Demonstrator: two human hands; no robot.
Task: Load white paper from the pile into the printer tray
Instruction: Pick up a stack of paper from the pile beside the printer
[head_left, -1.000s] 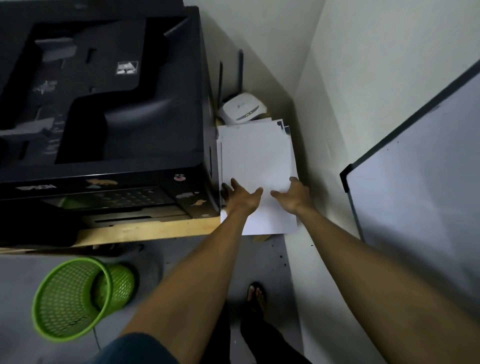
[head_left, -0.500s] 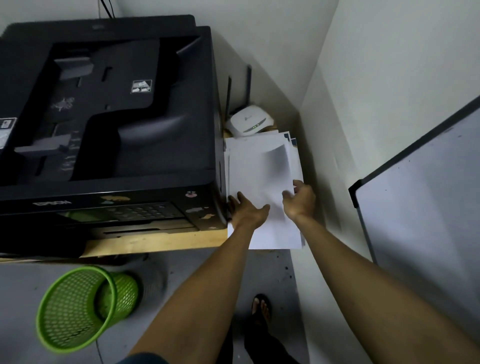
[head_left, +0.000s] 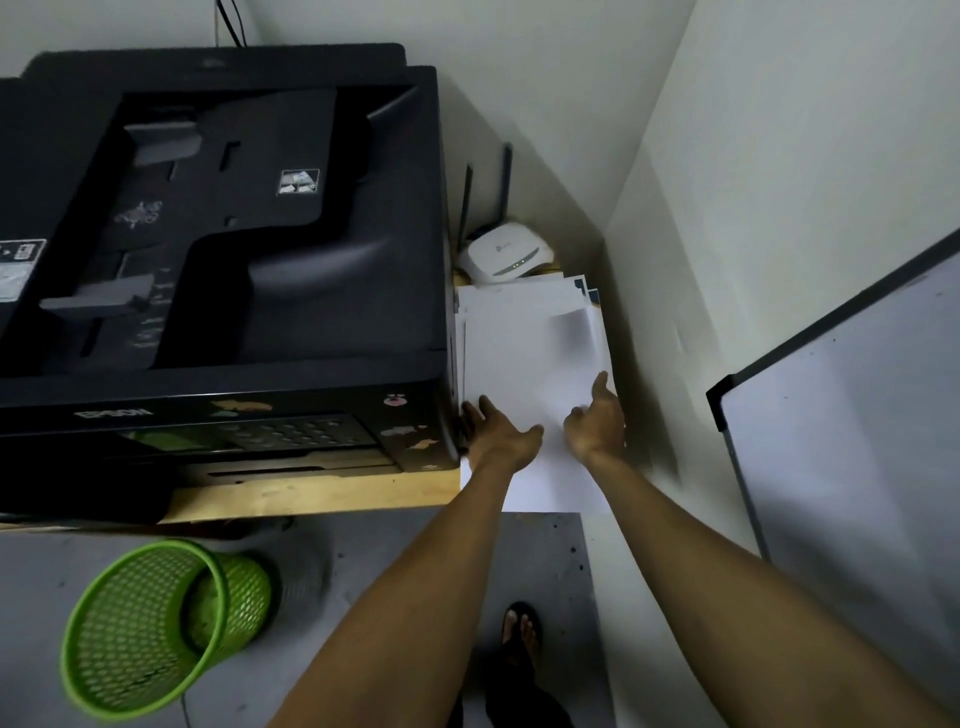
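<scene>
A pile of white paper lies on the wooden table, squeezed between the black printer and the wall. My left hand rests flat on the pile's near left corner, fingers spread. At the pile's right edge my right hand has its thumb on top and its fingers hidden under the edge. The top sheets bow upward at the far right. The printer's front drawer below the control panel looks closed.
A white router with two antennas sits behind the pile. A framed whiteboard leans at the right. A green mesh basket lies tipped on the grey floor, and my sandalled foot is below.
My right hand slid from the pile's near edge to its right side and took hold there, and the top sheets bowed up. My left hand stayed pressed on the near left corner.
</scene>
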